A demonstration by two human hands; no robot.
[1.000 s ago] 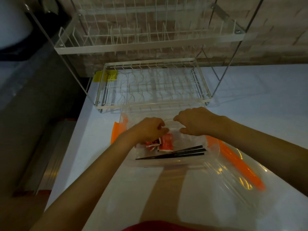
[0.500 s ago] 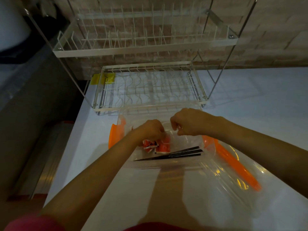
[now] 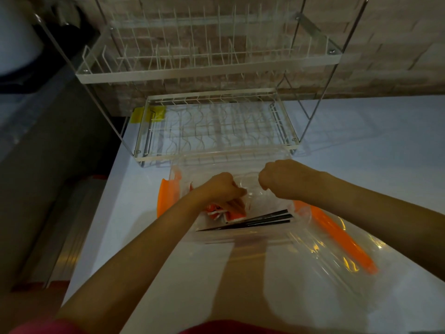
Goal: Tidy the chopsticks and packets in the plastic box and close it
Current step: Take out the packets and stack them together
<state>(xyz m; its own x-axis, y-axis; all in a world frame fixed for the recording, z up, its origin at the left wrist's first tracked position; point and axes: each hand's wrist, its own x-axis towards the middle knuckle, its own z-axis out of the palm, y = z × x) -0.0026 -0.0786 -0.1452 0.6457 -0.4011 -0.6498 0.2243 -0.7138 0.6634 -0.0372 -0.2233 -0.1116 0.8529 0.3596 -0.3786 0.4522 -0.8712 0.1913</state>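
The clear plastic box (image 3: 240, 235) sits open near the left edge of the desk (image 3: 361, 165), just in front of a white wire dish rack (image 3: 216, 126). Black chopsticks (image 3: 252, 220) lie along its near side, red packets (image 3: 231, 213) beside them. The left hand (image 3: 221, 189) curls onto the packets; the right hand (image 3: 279, 179) is fisted above the box, and what it pinches cannot be told. The lid (image 3: 337, 249) lies at the right.

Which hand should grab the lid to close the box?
Probably the right hand. The clear lid with its orange clip lies on that side of the box, while the left hand is busy over the red packets.
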